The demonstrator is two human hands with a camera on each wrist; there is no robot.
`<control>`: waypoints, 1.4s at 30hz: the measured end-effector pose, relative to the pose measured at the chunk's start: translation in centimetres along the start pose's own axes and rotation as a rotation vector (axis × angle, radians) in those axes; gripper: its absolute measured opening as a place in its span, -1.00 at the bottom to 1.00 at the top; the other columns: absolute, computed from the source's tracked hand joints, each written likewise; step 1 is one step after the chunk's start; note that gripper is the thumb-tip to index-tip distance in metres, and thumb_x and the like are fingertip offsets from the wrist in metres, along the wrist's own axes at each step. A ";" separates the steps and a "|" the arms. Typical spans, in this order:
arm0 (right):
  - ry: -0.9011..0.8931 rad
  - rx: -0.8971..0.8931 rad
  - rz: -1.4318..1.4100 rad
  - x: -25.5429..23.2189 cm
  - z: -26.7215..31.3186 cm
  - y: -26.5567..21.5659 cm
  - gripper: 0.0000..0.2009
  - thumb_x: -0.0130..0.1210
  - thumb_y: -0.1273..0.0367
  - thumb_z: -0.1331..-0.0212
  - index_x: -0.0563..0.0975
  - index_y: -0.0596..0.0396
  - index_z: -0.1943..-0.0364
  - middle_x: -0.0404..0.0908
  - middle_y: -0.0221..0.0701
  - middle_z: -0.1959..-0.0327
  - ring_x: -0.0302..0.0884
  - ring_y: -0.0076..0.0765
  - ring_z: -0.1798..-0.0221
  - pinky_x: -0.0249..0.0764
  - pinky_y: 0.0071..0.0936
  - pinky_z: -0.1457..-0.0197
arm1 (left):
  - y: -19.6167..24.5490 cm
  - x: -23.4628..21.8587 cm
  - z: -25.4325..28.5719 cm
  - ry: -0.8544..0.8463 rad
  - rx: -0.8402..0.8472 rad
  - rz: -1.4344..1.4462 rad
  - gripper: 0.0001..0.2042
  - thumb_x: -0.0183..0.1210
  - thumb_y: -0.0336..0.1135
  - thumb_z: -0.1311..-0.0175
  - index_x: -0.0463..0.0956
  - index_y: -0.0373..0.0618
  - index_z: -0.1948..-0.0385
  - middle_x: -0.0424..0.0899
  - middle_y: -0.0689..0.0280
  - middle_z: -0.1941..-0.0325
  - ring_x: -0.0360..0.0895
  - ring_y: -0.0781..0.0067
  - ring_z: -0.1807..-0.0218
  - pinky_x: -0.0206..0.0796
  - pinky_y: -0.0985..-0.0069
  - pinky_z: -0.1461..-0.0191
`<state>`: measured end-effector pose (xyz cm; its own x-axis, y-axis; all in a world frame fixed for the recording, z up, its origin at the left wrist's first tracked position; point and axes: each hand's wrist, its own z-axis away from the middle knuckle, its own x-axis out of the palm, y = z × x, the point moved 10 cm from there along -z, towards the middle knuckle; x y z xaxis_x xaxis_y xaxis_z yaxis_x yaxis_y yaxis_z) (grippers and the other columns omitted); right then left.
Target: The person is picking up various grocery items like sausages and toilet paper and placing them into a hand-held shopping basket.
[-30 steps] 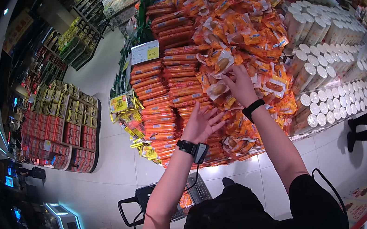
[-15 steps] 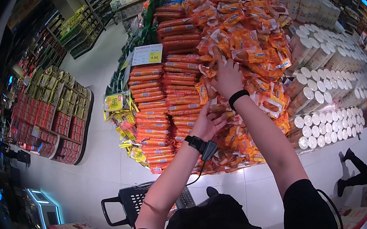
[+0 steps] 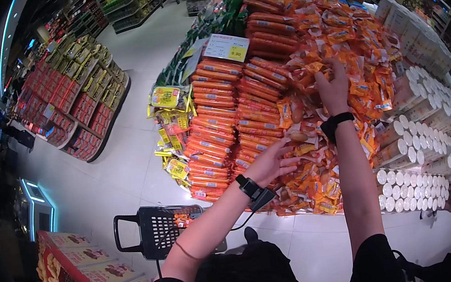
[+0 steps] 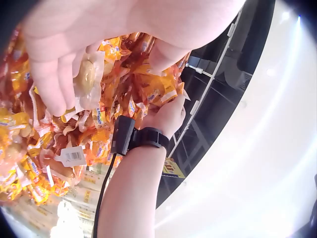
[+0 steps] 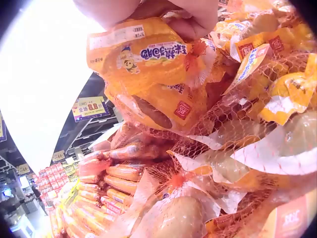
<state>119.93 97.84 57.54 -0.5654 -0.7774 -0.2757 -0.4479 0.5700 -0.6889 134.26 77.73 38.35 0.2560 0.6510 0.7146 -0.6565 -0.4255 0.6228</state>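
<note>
My right hand (image 3: 334, 91) is over the heap of orange-wrapped sausages. Its curled fingers pinch an orange sausage packet (image 5: 141, 57) in red netting, whose red knot shows beside the fingertips in the right wrist view. Nearer to my body and to the left, my left hand (image 3: 269, 165) hovers with fingers spread and holds nothing. In the left wrist view its fingers (image 4: 49, 89) hang in front of the heap, close to a pale sausage in clear wrap (image 4: 86, 77). Beyond it, the right hand (image 4: 166, 119) shows on the orange packets.
Stacked orange sausage packs (image 3: 212, 105) with a price sign (image 3: 227, 47) lie left of the heap; yellow packets (image 3: 167, 97) hang at the corner. White-capped cylinders (image 3: 409, 135) stand right. A black shopping basket (image 3: 154, 231) is at lower left, beside a red-edged carton display (image 3: 89, 261).
The head view has turned, so the display now appears further right and tilted. My right hand moved from lying low among the packets to pinching one. My left hand drew back slightly toward the near edge.
</note>
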 end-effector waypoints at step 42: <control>-0.189 0.003 -0.570 -4.6 -7.3 -16.2 -0.61 0.13 0.33 -0.49 0.53 0.16 -0.31 0.77 -0.39 0.15 0.71 -0.55 0.14 0.58 -0.55 0.13 | 4.5 -0.3 2.8 -0.137 0.157 0.275 -0.41 0.02 0.18 -0.68 0.33 -0.01 -0.51 0.39 0.05 -0.64 0.47 -0.04 -0.56 0.35 0.06 -0.59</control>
<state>124.67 94.11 74.87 -0.1032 -0.9944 0.0235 -0.6423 0.0486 -0.7649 133.21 73.90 41.81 0.1844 0.4126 0.8920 -0.6000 -0.6716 0.4347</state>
